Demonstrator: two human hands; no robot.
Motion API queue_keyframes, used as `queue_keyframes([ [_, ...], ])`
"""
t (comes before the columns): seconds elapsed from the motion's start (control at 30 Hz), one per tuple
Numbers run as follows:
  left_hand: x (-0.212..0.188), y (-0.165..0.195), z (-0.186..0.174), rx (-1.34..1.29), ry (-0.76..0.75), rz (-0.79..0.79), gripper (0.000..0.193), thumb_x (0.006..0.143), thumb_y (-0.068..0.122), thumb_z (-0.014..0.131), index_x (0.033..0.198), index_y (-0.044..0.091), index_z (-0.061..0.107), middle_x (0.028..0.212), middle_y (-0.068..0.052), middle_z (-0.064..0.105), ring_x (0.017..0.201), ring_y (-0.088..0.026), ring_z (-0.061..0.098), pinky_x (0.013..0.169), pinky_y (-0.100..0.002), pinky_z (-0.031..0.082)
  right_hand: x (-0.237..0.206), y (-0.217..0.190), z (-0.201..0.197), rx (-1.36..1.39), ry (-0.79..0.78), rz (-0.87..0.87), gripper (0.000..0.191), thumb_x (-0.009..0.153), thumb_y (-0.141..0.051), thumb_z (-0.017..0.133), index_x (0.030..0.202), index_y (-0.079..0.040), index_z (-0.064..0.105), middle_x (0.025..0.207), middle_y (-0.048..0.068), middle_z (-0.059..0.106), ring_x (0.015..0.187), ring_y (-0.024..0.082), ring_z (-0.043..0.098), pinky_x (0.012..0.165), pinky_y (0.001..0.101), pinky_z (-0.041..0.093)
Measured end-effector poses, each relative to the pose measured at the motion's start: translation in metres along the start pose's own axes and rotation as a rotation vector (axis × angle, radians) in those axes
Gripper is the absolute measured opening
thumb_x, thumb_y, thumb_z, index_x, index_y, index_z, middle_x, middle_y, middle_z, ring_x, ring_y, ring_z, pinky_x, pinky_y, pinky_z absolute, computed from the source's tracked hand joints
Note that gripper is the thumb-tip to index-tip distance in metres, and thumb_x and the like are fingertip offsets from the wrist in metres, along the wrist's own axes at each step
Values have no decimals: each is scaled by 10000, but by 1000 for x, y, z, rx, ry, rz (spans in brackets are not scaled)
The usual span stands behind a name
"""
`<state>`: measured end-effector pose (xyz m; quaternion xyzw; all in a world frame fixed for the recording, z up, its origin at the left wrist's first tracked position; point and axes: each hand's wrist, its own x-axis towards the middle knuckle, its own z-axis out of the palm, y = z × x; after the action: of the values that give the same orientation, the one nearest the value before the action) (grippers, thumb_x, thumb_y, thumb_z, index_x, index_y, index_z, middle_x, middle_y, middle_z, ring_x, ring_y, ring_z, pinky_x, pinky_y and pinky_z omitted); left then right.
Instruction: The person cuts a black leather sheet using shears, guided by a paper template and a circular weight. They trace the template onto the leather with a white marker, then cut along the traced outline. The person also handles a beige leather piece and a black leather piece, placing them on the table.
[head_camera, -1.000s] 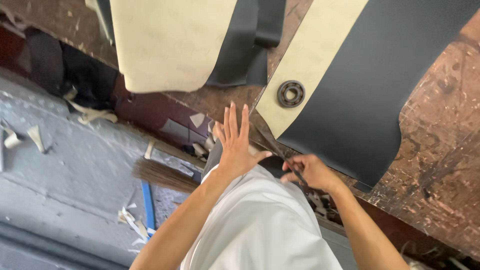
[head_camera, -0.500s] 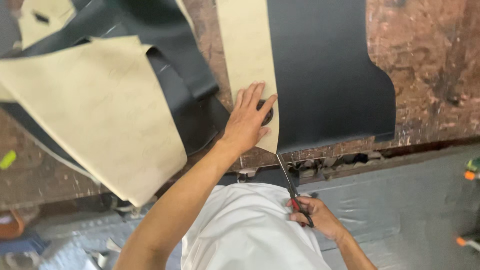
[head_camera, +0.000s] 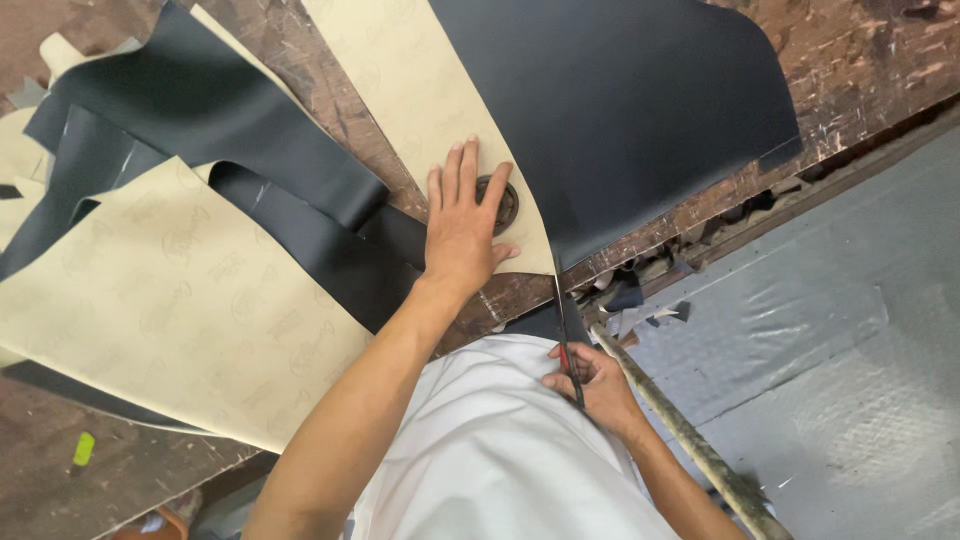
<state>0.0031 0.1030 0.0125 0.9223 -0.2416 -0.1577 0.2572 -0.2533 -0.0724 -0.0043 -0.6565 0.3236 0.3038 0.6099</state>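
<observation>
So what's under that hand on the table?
The left hand presses on a beige sheet with a black top side. A dark round ring peeks out beside the fingers; the palm covers the rest. Worn wooden table lies below.

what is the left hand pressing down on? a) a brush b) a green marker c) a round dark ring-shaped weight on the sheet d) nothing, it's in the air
c: the left hand lies flat with fingers spread over a dark round ring on the tan-backed black sheet, while the right hand holds scissors at the sheet's edge.
</observation>
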Motion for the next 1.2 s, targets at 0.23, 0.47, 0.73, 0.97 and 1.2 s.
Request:
queue_keyframes([
  [0.23, -1, -3, 2, -4, -25, 1, 1120, 548, 335, 972, 1502, 97, 435, 1617, -274, 178, 1516, -454, 153, 1213, -626, 171, -2, -1, 8, 40, 42, -17, 377, 772, -174, 885, 1073, -42, 701, 762, -53, 653, 676, 28, 548, 621, 204, 450],
  [0.47, -1, -3, 0, 5, -26, 16, 1116, 556, 341, 969, 1504, 95, 433, 1613, -285, 167, 1508, -466, 147, 1207, -629, 173, -5, -8, 6, -24, 95, -22, 372, 755, -175, 898, 1036, -28, 704, 670, -65, 619, 594, 27, 484, 547, 209, 387],
  [0.73, -1, -4, 2, -19, -9, 21, 1116, 556, 336, 971, 1505, 93, 435, 1618, -280, 168, 1513, -460, 150, 1217, -623, 169, -6, -12, 1, -144, 162, -56, 357, 712, -181, 929, 978, -42, 735, 609, -99, 436, 560, 43, 354, 514, 234, 290],
  [0.97, -2, -2, 1, -39, -12, 6, 1091, 559, 328, 967, 1497, 122, 451, 1631, -272, 154, 1528, -449, 137, 1227, -618, 156, 11, -29, -7, -86, 121, -13, 359, 720, -191, 928, 974, -36, 727, 643, -104, 463, 583, 35, 362, 526, 231, 281],
  [1.2, -6, -3, 1, -81, -2, 26, 982, 583, 309, 955, 1446, 170, 507, 1636, -276, 121, 1535, -443, 106, 1238, -623, 128, 12, -34, -12, -132, 122, -16, 344, 731, -190, 927, 971, -36, 735, 632, -81, 487, 575, 45, 370, 518, 233, 283],
])
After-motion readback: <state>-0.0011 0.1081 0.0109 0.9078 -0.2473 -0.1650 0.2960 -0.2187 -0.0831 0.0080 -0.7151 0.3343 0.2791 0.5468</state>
